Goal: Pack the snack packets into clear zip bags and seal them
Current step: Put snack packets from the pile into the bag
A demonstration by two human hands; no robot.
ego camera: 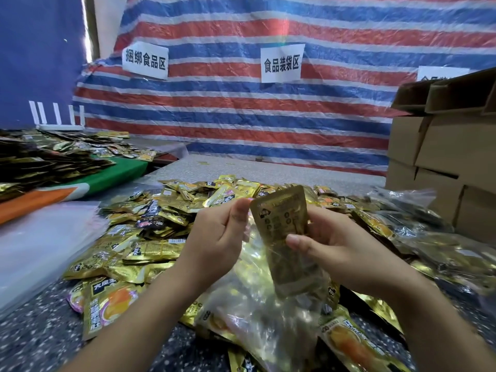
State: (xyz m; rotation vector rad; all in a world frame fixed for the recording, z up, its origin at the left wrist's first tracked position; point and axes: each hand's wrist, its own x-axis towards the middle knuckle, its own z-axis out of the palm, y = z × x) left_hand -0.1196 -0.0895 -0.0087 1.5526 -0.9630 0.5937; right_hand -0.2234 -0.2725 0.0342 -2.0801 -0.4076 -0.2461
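Right hand [332,248] pinched a gold snack packet [284,226] upright — left hand [220,232], fingers curled, held the clear zip bag [257,312] apparently open for loading.

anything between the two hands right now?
Yes, head view: a gold snack packet, upright between the left hand and the right hand. The right thumb presses its face. It looks partly inside a clear zip bag below.

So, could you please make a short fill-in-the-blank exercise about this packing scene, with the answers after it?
1. The right hand holds one ___ snack packet.
2. Its lower end goes into a clear ___ bag.
3. On the right stand stacked ___ boxes.
4. The cloth behind has red, white and ___ stripes.

Answers: gold; zip; cardboard; blue
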